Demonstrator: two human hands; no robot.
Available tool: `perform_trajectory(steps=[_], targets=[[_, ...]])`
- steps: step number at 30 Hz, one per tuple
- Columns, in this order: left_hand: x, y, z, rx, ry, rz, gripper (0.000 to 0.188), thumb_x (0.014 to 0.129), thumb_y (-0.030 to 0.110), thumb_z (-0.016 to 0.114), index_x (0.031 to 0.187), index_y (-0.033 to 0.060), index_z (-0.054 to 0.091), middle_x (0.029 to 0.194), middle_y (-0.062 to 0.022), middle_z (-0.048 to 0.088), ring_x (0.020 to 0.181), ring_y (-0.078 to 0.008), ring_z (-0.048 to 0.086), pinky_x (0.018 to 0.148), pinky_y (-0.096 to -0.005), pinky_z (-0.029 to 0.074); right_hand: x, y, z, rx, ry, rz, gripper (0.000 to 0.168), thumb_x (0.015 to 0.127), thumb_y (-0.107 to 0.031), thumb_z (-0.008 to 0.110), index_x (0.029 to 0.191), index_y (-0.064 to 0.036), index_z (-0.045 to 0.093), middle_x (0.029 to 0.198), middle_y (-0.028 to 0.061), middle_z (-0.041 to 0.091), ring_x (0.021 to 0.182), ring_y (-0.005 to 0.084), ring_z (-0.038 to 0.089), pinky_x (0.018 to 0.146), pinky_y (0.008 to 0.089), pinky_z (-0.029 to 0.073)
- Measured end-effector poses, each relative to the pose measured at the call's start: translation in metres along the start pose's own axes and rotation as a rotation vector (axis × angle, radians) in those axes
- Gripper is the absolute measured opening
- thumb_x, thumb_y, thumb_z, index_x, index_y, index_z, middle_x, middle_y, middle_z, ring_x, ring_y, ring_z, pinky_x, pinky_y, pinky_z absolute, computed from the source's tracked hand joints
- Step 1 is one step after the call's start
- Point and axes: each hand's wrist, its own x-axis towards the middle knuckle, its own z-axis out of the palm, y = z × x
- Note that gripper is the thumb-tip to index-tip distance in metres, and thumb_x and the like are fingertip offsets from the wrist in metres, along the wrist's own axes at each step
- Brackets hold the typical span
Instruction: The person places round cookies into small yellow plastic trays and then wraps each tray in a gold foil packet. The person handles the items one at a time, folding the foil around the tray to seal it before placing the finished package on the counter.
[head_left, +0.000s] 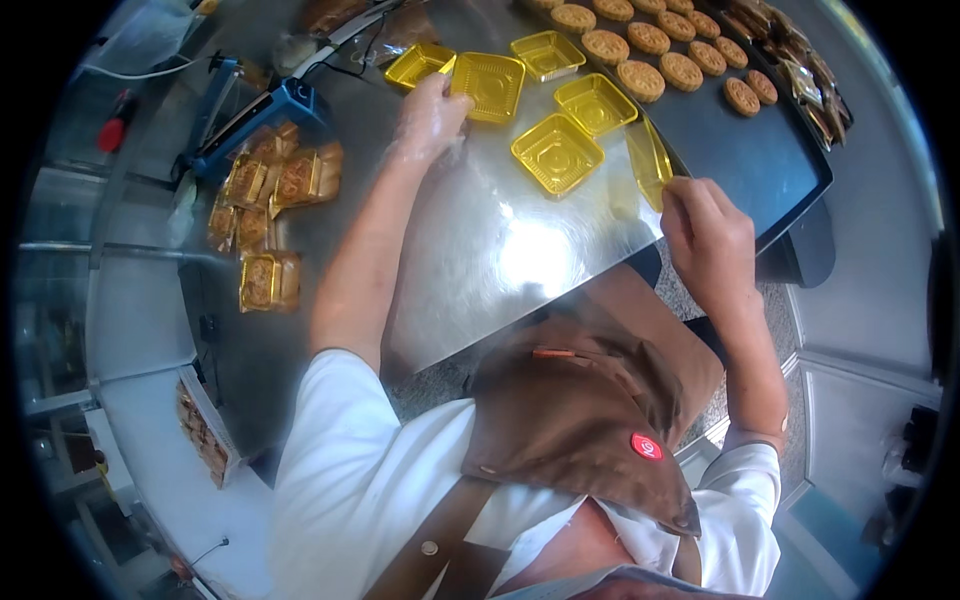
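Note:
My left hand (431, 116), in a clear plastic glove, holds a square gold plastic tray (487, 86) by its left edge over the steel table. Just behind the fingers sits another gold tray (420, 65). Several more empty gold trays (557, 154) lie to the right on the table. At the table's right edge, my right hand (705, 225) has its fingers closed on the lower end of a gold tray (649, 165) that is tipped on its side. Round molded pastries (641, 80) stand in rows on a dark baking tray (772, 165) beyond it.
Bagged pastries in gold trays (260, 281) lie in a group on the left of the steel table (450, 285). Behind them stands a blue bag sealer (277, 112) with a black cable. More wrapped packs (806, 82) rest along the baking tray's far right side.

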Motion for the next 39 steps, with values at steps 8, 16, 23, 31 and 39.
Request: perform_trajectory(steps=[8,16,23,31,39], targets=[[-0.057,0.056,-0.062,-0.484,0.337,0.208,0.011,0.096,0.004,0.066,0.088,0.0016,0.058,0.076,-0.0034,0.06,0.052,-0.0108,0.058,0.046,-0.0281,0.051,0.101,0.004,0.074,-0.13,0.031,-0.347,0.009,0.084,-0.006,0.068,0.086,-0.006,0.059,0.079,0.0106,0.062,0.066,0.0316,0.068,0.055,0.0419,0.055],[-0.087,0.145,-0.061,-0.982,0.09,0.369,0.003,0.099,0.002,0.067,0.101,0.001,0.065,0.087,-0.0026,0.067,0.059,-0.0081,0.058,0.049,-0.0247,0.05,0.113,-0.001,0.095,-0.087,-0.214,-0.238,0.011,0.089,-0.01,0.071,0.093,-0.003,0.063,0.087,0.0163,0.068,0.076,0.0393,0.071,0.064,0.0471,0.057],[-0.094,0.233,-0.044,-0.863,0.039,0.732,0.003,0.1,0.002,0.067,0.098,0.002,0.064,0.081,0.0008,0.061,0.055,-0.0051,0.054,0.05,-0.0233,0.047,0.056,-0.003,-0.033,0.444,0.144,0.333,0.018,0.107,-0.015,0.064,0.106,0.001,0.073,0.084,0.0071,0.074,0.063,0.0087,0.062,0.057,0.0268,0.049],[-0.119,0.285,-0.016,-0.741,-0.119,0.843,0.023,0.092,0.015,0.079,0.104,0.0022,0.065,0.088,-0.005,0.069,0.076,-0.0159,0.064,0.071,-0.0321,0.054,0.036,-0.028,-0.132,0.294,0.562,0.289,0.025,0.109,-0.021,0.063,0.103,0.002,0.07,0.081,0.0037,0.072,0.06,0.0023,0.055,0.054,0.0182,0.042],[-0.124,0.243,0.001,-0.682,-0.398,1.253,0.1,0.081,0.034,0.093,0.161,0.0141,0.036,0.163,-0.0178,0.04,0.15,-0.031,0.041,0.121,-0.0414,0.035,-0.007,-0.026,-0.099,1.163,0.184,0.764,0.019,0.102,-0.019,0.068,0.093,-0.003,0.069,0.071,0.0036,0.068,0.046,0.0046,0.054,0.04,0.0193,0.037]])
